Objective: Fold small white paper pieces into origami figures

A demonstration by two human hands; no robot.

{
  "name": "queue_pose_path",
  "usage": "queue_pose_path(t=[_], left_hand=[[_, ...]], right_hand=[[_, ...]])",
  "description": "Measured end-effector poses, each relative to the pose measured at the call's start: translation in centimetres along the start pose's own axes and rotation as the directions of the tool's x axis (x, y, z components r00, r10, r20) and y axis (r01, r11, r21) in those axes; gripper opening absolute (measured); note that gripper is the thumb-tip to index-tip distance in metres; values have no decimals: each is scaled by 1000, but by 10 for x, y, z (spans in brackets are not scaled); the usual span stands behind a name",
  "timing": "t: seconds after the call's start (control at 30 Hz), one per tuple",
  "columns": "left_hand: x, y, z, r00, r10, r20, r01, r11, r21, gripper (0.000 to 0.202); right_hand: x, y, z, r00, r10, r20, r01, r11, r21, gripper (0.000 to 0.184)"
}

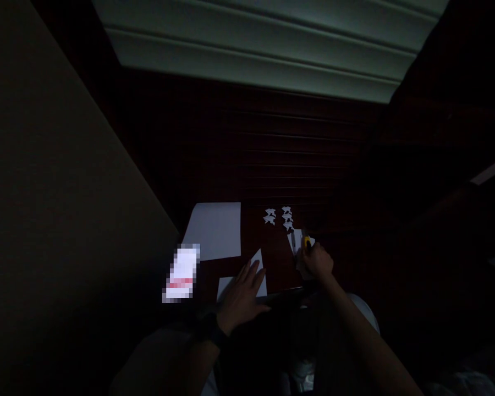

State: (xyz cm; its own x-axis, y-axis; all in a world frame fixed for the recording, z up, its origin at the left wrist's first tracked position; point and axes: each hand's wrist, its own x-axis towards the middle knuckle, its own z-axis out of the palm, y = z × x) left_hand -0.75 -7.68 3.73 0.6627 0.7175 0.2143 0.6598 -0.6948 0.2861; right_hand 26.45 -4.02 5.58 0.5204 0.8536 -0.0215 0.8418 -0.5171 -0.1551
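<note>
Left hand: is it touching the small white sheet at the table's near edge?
Touching. The head view shows the left hand lying flat on the small white sheet, fingers spread across it, with no gap visible between them.

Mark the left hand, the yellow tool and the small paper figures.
left hand [241,291], head view, back of the hand.
yellow tool [307,242], head view, its yellow end.
small paper figures [287,218], head view, one right-column figure.

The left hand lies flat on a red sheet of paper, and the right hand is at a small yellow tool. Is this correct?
Not fully. The head view shows that the sheet under the left hand is white, not red. The right hand is indeed at the small yellow tool.
</note>
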Motion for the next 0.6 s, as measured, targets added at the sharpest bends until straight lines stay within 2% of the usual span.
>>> queue_pose_path(t=[0.13, 0.23, 0.33, 0.43, 0.5, 0.57, 0.6], left_hand=[[-8, -2, 5, 1000, -17, 15, 15, 995, 97, 70], [-7, -4, 4, 1000, -23, 0, 23, 995, 98, 55], [-5, -3, 0, 999, -28, -27, 28, 999, 16, 41], [-1, -1, -7, 992, -98, -85, 82, 981, -174, 38], [4, -2, -13, 967, -195, -162, 125, 922, -367, 38], [10, -5, -19, 901, -365, -235, 183, 811, -556, 31], [12, -7, -23, 849, -469, -242, 225, 736, -638, 26]], right_hand=[[-1, -4, 10, 1000, -11, -20, 10, 999, -51, 47], [-1, -3, 12, 1000, 7, -21, -8, 998, -62, 49], [0, -2, 12, 1000, -6, -11, 5, 998, -57, 49], [-2, -3, 13, 1000, -21, -13, 21, 998, -59, 49], [-4, -4, 13, 999, -20, -25, 18, 998, -68, 48], [-6, -4, 13, 999, -27, -26, 25, 997, -66, 46], [-6, -4, 12, 999, -36, -24, 34, 998, -60, 45]])
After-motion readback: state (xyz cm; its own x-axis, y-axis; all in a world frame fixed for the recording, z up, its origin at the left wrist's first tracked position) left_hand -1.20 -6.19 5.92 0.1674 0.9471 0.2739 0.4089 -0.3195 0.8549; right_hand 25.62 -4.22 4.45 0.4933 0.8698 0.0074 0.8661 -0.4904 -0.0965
